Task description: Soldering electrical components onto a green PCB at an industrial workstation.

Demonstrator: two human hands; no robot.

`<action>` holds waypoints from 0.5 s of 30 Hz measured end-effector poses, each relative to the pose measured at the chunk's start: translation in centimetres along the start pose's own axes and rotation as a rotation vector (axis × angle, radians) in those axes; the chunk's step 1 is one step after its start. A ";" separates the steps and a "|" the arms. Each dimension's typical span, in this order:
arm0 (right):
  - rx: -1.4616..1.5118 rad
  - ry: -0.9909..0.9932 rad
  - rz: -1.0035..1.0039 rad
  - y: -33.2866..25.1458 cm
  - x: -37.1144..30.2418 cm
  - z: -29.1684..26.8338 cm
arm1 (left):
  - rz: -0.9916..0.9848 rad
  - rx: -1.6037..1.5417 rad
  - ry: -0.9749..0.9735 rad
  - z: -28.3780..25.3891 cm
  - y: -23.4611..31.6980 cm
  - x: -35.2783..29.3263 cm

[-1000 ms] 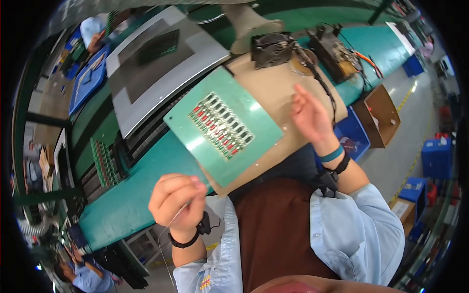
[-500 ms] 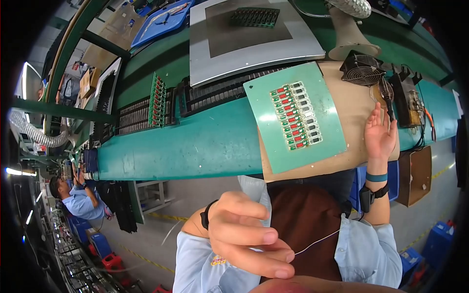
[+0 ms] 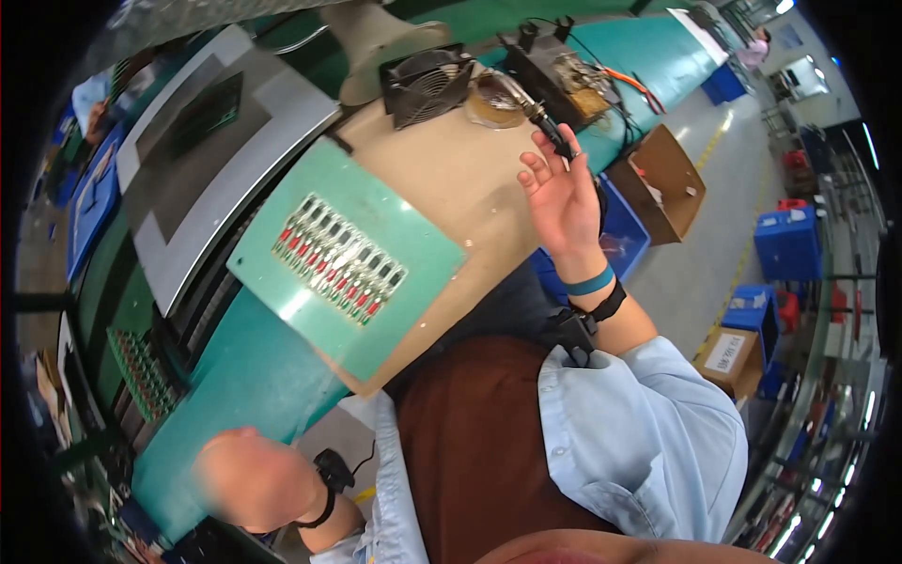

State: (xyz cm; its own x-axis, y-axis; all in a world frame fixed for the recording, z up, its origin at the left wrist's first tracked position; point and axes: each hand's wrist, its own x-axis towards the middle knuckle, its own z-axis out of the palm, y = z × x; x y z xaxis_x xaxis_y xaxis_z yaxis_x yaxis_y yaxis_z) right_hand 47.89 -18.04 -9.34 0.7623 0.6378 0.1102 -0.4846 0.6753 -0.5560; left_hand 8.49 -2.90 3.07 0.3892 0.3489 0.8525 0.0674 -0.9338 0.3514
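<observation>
green plate (image 3: 399, 235), carrying red and black components (image 3: 338, 266), lies on brown board (image 3: 489, 202) over the teal worktop (image 3: 268, 348). the right grip (image 3: 562, 211) shows its palm, fingers loosely bent at the black-handled iron (image 3: 545, 120) beside the fan (image 3: 425, 89); whether it pinches the handle, i cannot tell. the left grip (image 3: 258, 479), near the worktop's edge, is too blurred to read.

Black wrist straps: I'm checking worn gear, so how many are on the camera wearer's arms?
2: the left-wrist strap, and the right-wrist strap, nearer the elbow than the teal wristband. Sleeves could hide others.
</observation>
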 end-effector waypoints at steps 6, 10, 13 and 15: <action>-0.133 -0.176 -0.091 -2.0 -2.3 -0.1 | -0.059 0.091 -0.029 0.6 -3.5 0.2; -0.254 -0.199 -0.115 -2.7 -2.6 2.2 | -0.165 0.144 -0.022 0.9 -4.8 0.1; -0.307 -0.234 -0.152 -2.1 -2.4 3.3 | -0.293 0.088 0.001 1.1 -5.5 0.1; -0.329 -0.251 -0.160 -1.5 -1.9 3.0 | -0.313 0.090 -0.012 1.7 -6.2 0.5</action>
State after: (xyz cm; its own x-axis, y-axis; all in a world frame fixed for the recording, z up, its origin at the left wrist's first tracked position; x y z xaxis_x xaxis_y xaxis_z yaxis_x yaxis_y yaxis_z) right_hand 45.83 -19.16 -6.23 0.6690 0.6325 0.3904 -0.1753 0.6447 -0.7440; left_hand 9.83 2.89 0.64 0.3478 0.6196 0.7037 0.2661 -0.7849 0.5596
